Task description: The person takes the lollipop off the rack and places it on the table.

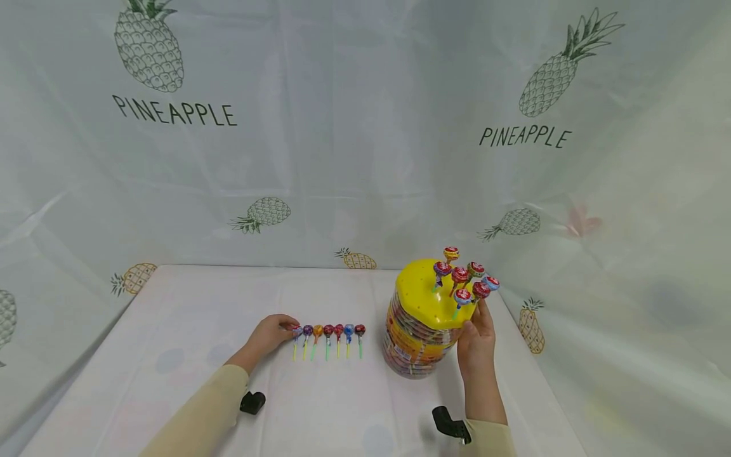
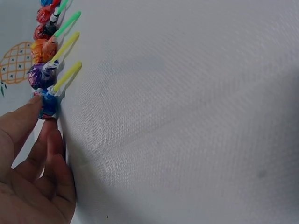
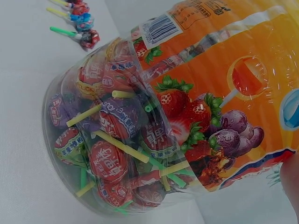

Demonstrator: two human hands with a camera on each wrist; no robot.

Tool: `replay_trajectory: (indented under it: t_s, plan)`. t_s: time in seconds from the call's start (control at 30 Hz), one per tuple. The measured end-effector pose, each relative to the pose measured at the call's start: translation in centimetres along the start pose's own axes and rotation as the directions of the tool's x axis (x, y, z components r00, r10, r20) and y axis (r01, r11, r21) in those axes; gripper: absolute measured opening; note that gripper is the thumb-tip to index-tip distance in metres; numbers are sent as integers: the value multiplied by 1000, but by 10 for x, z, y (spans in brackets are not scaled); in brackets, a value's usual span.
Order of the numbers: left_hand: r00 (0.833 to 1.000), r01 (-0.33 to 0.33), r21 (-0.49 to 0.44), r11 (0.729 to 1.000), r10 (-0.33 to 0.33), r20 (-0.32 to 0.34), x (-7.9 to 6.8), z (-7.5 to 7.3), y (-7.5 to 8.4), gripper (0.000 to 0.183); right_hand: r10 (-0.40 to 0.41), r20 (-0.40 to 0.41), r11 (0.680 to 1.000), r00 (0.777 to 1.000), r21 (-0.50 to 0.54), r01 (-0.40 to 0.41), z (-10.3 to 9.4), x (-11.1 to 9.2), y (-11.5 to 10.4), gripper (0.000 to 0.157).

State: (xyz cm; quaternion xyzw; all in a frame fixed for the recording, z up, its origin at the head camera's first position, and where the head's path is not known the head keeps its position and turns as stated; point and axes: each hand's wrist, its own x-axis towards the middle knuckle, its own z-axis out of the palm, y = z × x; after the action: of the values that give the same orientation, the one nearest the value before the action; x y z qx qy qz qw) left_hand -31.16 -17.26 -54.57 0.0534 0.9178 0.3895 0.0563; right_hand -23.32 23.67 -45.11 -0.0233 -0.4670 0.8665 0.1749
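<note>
In the head view, my left hand (image 1: 273,336) is at the left end of a row of several wrapped lollipops. Its thumb and index finger pinch the wrapped head of a blue lollipop (image 2: 48,103), whose yellow stick points away from the row. My right hand (image 1: 476,343) holds the right side of a big clear jar (image 1: 414,346), just under its yellow lid (image 1: 419,295). Several lollipops (image 1: 459,275) stick up out of holes in that lid. Through the jar wall, the right wrist view shows many more lollipops (image 3: 108,161) inside; only an edge of the hand appears there.
A white cloth covers the table (image 1: 325,412). Behind it hangs a pale curtain (image 1: 365,158) printed with pineapples. Beside the blue lollipop lie a purple lollipop (image 2: 41,75) and an orange lollipop (image 2: 43,50), sticks toward the near edge.
</note>
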Motion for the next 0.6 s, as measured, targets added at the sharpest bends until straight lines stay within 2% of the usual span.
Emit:
replay_trajectory:
  t_s: [0.2,0.4,0.6]
  plan:
    - [1000,12,-9,1000,-12,-12,0,1,-3,24,25,-28,1000,999,-1,-25,2,0,-2,58]
    - [1000,8,-8,1000,-8,-22,0,1,-5,26,29,-21,1000,999,-7,-29,2,0,-2,58]
    - [1000,-7,8,1000,7,-26,-3,0,-1,21,25,1,1000,1000,-2,-25,0,1,-1,59]
